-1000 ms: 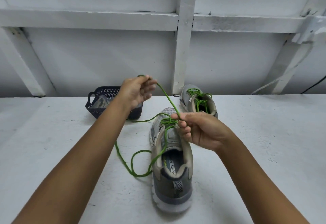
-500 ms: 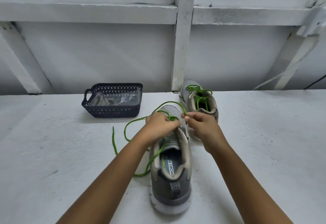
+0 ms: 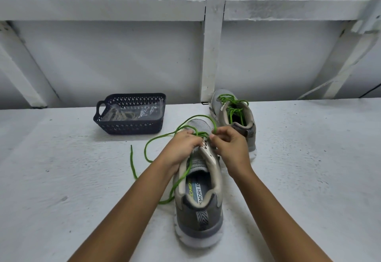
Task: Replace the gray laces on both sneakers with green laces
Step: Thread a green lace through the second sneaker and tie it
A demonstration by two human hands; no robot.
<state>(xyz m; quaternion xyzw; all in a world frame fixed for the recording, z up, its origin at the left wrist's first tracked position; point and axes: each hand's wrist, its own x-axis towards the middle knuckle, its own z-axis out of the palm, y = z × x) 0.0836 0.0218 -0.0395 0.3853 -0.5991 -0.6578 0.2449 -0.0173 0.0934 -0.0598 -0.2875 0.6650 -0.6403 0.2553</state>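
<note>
The near sneaker (image 3: pixel 199 197) stands upright on the white surface (image 3: pixel 61 179), heel toward the person and toe pointing away, with a green lace (image 3: pixel 145 151) threaded only through its front eyelets. Both hands meet over those eyelets. The left hand (image 3: pixel 181 148) has its fingers curled down on the lace at the tongue's left side, and the right hand (image 3: pixel 229 148) pinches a strand between thumb and fingertips just beside it. From the right hand the lace arcs forward over the toe. Its slack loops out to the left on the surface, and one strand crosses the sneaker's left collar. Just beyond, touching or nearly touching the near shoe's right side, the far sneaker (image 3: pixel 235 121) stands with green lacing (image 3: pixel 233 105) through its eyelets and loose ends lying in its opening. To the left, well apart from both shoes, a dark perforated basket (image 3: pixel 127 127) holds clear plastic wrapping and pale laces (image 3: pixel 121 114). Behind everything rises a white wall with beams (image 3: pixel 212 55).
</note>
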